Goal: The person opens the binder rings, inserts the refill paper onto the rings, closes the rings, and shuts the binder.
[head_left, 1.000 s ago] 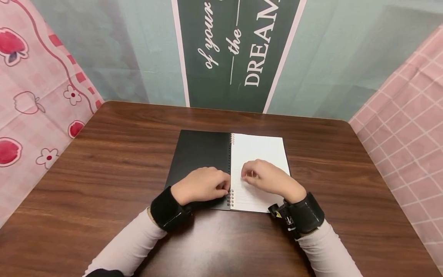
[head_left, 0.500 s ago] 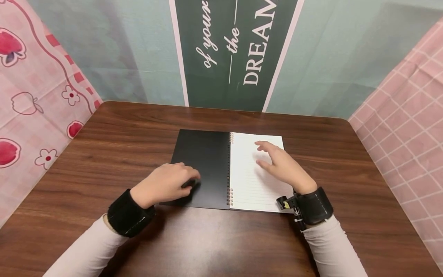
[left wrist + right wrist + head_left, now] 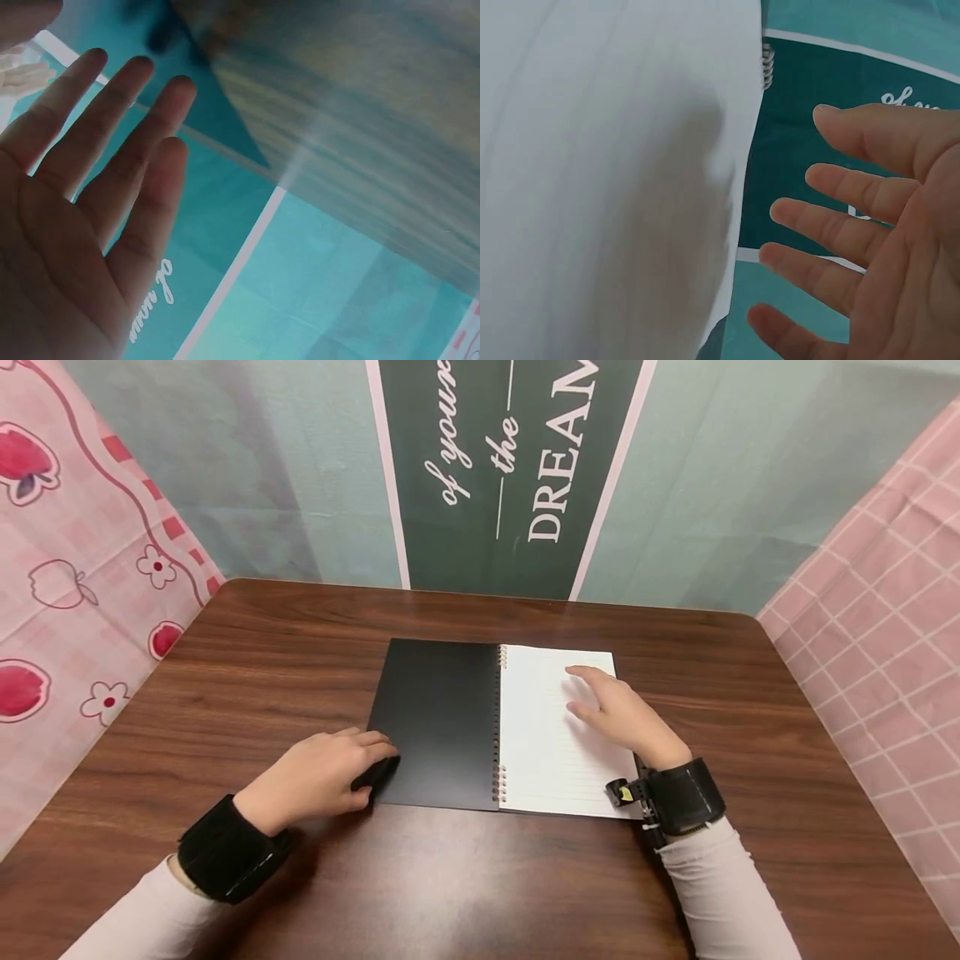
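Observation:
A spiral notebook (image 3: 435,718) lies spread on the table, its black cover on the left and a white lined page (image 3: 536,735) on the right. Wire coils run down the middle. My left hand (image 3: 318,777) is over the cover's lower left edge, fingers extended and apart in the left wrist view. Over the right part of the page hovers my right hand (image 3: 630,718), its fingers spread and holding nothing. The right wrist view shows that hand's shadow on the page (image 3: 630,187), with straight, separated fingers (image 3: 825,225).
The brown wooden table (image 3: 262,677) extends on all sides of the notebook. Behind it hangs a teal cloth (image 3: 330,485) with a dark green lettered panel. Pink patterned cloths (image 3: 82,585) flank the left and right sides. Each wrist wears a black strap (image 3: 232,847).
My left hand has moved from the coils leftward to the cover's outer edge. My right hand has shifted right and away from me over the page, its fingers opening out. The notebook stays put.

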Tool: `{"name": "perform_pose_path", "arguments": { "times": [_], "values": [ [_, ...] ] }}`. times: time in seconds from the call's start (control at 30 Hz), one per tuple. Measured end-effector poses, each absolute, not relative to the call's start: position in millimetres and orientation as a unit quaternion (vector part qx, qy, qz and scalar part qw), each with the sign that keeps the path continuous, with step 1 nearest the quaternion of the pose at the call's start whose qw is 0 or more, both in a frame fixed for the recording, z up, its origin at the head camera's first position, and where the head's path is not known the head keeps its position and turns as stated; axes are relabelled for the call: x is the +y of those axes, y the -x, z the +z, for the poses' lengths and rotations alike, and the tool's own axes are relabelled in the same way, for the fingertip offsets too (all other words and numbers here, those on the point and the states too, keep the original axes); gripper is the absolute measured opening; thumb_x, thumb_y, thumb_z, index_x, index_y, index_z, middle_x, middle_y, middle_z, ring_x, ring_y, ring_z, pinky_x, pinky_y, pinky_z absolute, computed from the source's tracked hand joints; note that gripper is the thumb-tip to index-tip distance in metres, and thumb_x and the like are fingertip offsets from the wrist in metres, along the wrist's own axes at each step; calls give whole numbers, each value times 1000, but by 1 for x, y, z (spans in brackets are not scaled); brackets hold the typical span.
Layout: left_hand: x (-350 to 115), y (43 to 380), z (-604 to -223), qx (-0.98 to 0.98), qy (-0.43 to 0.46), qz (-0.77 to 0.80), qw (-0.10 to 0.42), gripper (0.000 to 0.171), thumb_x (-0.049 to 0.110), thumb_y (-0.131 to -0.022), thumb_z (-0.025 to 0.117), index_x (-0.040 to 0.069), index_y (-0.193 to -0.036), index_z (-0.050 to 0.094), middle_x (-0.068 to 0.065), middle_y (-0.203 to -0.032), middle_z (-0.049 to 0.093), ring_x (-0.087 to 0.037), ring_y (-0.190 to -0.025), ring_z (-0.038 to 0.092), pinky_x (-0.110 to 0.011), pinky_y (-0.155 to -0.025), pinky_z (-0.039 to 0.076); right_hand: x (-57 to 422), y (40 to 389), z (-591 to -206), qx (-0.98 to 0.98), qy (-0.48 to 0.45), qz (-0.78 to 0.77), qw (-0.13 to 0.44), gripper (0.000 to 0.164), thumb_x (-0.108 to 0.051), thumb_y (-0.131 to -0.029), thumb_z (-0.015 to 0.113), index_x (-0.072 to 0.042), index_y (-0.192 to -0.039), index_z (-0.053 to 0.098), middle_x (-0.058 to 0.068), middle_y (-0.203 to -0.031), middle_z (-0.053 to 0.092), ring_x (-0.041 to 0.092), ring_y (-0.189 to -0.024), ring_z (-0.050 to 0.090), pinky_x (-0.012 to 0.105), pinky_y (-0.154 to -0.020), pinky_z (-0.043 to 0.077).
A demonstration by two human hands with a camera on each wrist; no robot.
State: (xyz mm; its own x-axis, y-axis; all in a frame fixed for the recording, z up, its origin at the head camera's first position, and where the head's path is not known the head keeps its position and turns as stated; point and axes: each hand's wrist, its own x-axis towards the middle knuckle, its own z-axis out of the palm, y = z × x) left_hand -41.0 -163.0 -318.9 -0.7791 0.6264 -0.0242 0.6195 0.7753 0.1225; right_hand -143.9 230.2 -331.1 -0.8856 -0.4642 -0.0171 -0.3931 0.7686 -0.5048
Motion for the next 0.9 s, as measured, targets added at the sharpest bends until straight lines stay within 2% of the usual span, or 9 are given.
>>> {"name": "perform_pose_path", "arguments": {
  "times": [0.13, 0.27, 0.47, 0.6, 0.77, 0.9],
  "values": [
    [-166, 39, -324, 938, -340, 52, 34, 49, 12, -76, 77, 9, -123, 67, -7, -125, 66, -31, -117, 64, -32, -68, 55, 234, 146, -333, 940, 214, -250, 89, 55, -15, -98, 58, 4, -147, 40, 27, -153, 38, 42, -144, 35, 56, -117, 28],
    [-167, 36, -326, 938, -341, 48, 33, 54, 14, -74, 79, 8, -126, 65, -10, -131, 64, -35, -122, 61, -42, -77, 58, 236, 145, -333, 943, 204, -239, 111, 58, -18, -99, 57, 5, -149, 37, 29, -158, 29, 45, -148, 26, 59, -118, 22],
    [-169, 34, -326, 939, -339, 44, 40, 66, 13, -70, 77, 6, -134, 61, -16, -140, 58, -38, -125, 59, -44, -81, 57, 238, 142, -335, 941, 188, -234, 154, 64, -22, -100, 57, 7, -151, 31, 30, -159, 23, 47, -149, 19, 60, -119, 18],
    [-168, 35, -326, 936, -344, 49, 50, 71, 9, -69, 76, 5, -138, 58, -22, -141, 56, -40, -124, 60, -34, -66, 55, 239, 140, -336, 940, 180, -231, 176, 66, -26, -100, 57, 7, -151, 31, 31, -160, 20, 49, -149, 15, 62, -118, 17],
    [-163, 35, -326, 934, -350, 35, 59, 65, 5, -71, 73, 3, -135, 60, -28, -136, 58, -39, -109, 68, -24, -49, 39, 239, 140, -335, 940, 184, -224, 177, 65, -25, -99, 57, 8, -150, 33, 31, -160, 20, 51, -149, 14, 61, -119, 16],
    [-156, 33, -326, 926, -376, -23, 35, 50, 2, -79, 69, 2, -129, 65, -27, -126, 65, -35, -88, 71, -28, -51, 48, 238, 140, -336, 940, 184, -225, 180, 66, -26, -99, 58, 9, -149, 33, 30, -160, 19, 50, -149, 13, 61, -119, 15]
  ]
}}
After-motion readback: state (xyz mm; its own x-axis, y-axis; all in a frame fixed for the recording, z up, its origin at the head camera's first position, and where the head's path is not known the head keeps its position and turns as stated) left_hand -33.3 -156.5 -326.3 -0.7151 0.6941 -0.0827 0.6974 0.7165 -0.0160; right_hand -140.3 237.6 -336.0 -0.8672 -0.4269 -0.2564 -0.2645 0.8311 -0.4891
